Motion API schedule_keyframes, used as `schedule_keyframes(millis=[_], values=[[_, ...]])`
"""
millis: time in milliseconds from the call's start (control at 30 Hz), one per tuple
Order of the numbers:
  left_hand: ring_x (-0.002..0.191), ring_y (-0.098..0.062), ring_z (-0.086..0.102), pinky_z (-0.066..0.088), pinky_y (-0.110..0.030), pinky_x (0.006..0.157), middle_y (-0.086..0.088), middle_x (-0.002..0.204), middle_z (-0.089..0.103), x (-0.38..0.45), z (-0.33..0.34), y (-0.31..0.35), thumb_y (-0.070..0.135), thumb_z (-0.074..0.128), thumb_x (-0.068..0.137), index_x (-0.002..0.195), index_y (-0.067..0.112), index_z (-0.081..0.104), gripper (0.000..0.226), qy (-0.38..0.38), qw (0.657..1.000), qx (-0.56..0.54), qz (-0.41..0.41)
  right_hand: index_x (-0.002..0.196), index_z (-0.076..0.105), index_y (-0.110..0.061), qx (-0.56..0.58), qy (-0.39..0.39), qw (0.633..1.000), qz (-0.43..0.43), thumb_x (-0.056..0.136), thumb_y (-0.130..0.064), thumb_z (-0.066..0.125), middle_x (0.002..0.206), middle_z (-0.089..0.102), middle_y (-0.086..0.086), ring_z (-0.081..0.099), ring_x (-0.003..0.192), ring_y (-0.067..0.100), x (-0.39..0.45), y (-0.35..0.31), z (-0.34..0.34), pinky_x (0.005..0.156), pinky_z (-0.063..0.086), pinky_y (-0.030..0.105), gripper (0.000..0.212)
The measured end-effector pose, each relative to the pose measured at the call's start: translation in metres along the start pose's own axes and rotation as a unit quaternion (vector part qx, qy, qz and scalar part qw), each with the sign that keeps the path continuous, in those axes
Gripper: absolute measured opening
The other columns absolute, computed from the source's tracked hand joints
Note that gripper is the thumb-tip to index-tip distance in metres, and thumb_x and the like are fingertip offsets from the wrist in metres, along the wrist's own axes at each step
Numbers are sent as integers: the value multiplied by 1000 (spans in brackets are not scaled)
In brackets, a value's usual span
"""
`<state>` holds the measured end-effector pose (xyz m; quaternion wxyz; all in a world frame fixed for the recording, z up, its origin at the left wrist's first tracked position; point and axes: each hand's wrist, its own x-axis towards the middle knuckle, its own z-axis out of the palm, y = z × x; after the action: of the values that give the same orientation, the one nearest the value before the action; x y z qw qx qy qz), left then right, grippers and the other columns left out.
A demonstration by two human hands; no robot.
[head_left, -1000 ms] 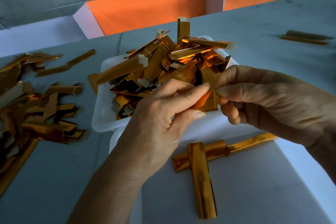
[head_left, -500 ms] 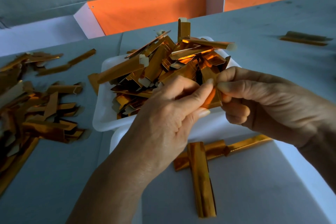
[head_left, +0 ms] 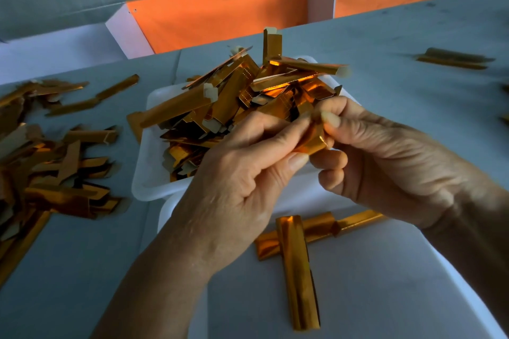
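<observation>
Left hand [head_left: 242, 170] and right hand [head_left: 385, 162] pinch one gold card strip [head_left: 311, 142] over the heaped tray [head_left: 146, 173], with seemingly just two folded pieces [head_left: 297, 270] finished before it.

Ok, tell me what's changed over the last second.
The left hand and right hand have lifted the gold strip they pinch slightly toward the heaped tray, and less of it shows between the fingers. Nothing was grabbed or released. The heap, the two crossed strips in the near tray and the loose pile at left stayed put.
</observation>
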<state>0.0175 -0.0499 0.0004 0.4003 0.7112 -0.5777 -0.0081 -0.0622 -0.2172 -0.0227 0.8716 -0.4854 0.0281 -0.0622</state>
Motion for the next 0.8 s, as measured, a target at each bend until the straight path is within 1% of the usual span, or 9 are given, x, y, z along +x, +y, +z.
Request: schedule_keyframes(millis=[100, 167, 267, 333, 400, 500, 633, 700, 800], values=[[98, -6, 57, 42, -10, 78, 2, 108, 56, 0, -1, 0, 17, 47, 94, 132, 8, 52, 40, -2, 1000, -4, -1, 82, 51, -3, -43, 3, 999, -12, 76, -19, 57, 55, 52, 0, 52, 46, 7, 9, -1, 3, 44, 45, 16, 18], [93, -7, 57, 44, -12, 75, 2, 107, 55, 0, -2, 1, 18, 47, 94, 133, 9, 51, 41, -6, 1000, 1, 1, 82, 50, -2, -62, 13, 998, -19, 70, -22, 59, 51, 51, -2, 51, 43, 6, 12, -2, 5, 43, 43, 14, 24], [92, -7, 57, 42, -11, 75, 2, 106, 55, 0, -3, 2, 18, 47, 94, 133, 8, 51, 41, -9, 1000, -2, 4, 89, 54, -7, -1, 4, 1000, -8, 72, -13, 70, 57, 51, 1, 51, 43, 8, 5, -1, 5, 41, 45, 19, 24], [92, -4, 56, 40, -9, 76, 3, 106, 55, 0, -3, 2, 18, 48, 94, 131, 7, 53, 39, -13, 1000, -6, 2, 85, 58, -11, 12, -7, 1000, -4, 70, -14, 74, 59, 51, 1, 52, 45, 9, 0, 1, 5, 42, 46, 21, 22], [90, 0, 53, 39, -7, 76, 2, 105, 55, 0, -3, 2, 18, 50, 97, 130, 4, 54, 36, -18, 1000, -2, 9, 79, 60, -13, 2, -13, 1000, -2, 68, -19, 75, 61, 51, 1, 52, 47, 10, -2, 0, 5, 44, 46, 22, 20], [85, 1, 49, 37, -5, 73, 1, 103, 55, 1, -2, 3, 20, 46, 95, 129, 3, 55, 39, -27, 999, 34, 13, 79, 60, -13, -41, 2, 999, 0, 72, -16, 75, 62, 52, 0, 53, 49, 9, -6, -2, 6, 47, 47, 22, 16], [81, 1, 50, 37, -5, 70, 1, 101, 54, 1, 1, 1, 18, 49, 95, 130, 6, 55, 37, -21, 999, 26, 1, 84, 62, -13, -12, 22, 999, 22, 71, -19, 69, 64, 54, 0, 55, 50, 8, -9, -2, 9, 47, 49, 21, 16], [86, -4, 54, 40, -8, 71, 1, 102, 55, 1, 1, 0, 19, 49, 95, 131, 7, 54, 38, -18, 1000, 14, 3, 82, 64, -16, 10, 17, 999, 27, 67, -20, 69, 67, 56, 2, 56, 50, 8, -9, -3, 10, 47, 50, 21, 16], [92, -12, 58, 45, -12, 74, 0, 105, 57, 0, 2, -1, 21, 50, 96, 128, 6, 57, 36, -13, 999, 30, 3, 80, 66, -17, -49, 18, 998, 35, 67, -13, 72, 65, 60, 3, 59, 51, 10, -9, -5, 5, 48, 51, 22, 15]])
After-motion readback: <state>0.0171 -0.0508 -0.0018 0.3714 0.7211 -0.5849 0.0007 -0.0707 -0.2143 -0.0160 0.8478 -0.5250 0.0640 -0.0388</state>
